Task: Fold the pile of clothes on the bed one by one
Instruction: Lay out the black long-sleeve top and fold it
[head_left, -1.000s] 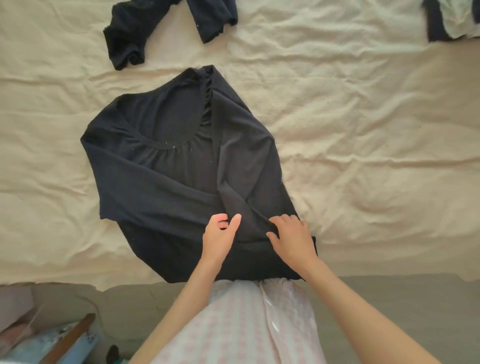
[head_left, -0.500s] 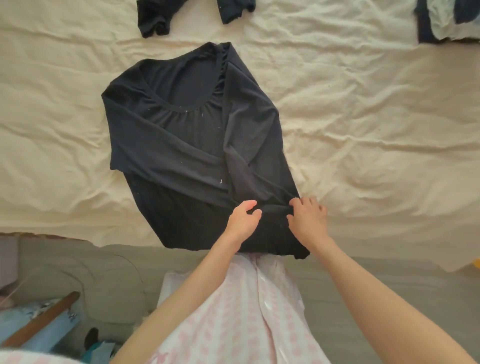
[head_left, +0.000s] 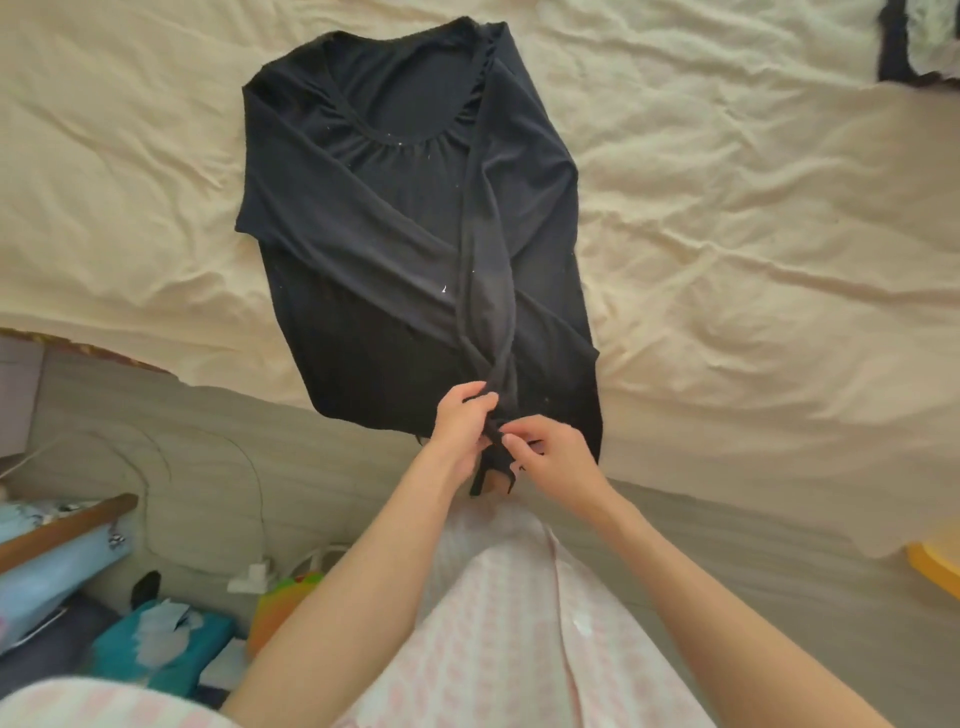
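A black long-sleeved top (head_left: 395, 218) lies flat on the cream bed sheet (head_left: 727, 234), neckline at the far end, both sleeves folded across its body. One sleeve runs down the middle as a narrow strip (head_left: 485, 291) to the near hem. My left hand (head_left: 462, 428) grips that strip just above the hem. My right hand (head_left: 553, 457) pinches the sleeve's cuff end, which hangs over the bed's edge.
Another dark garment with a pale piece (head_left: 919, 41) lies at the far right corner of the bed. A grey mattress side (head_left: 208, 457) drops below the sheet. Boxes and a teal pack (head_left: 156, 639) crowd the floor at left; a yellow object (head_left: 935, 564) sits at right.
Both hands have drawn together at the near hem and taken hold of the sleeve's end, pulling it straight toward me. The view has shifted down, hiding the dark garment at the top.
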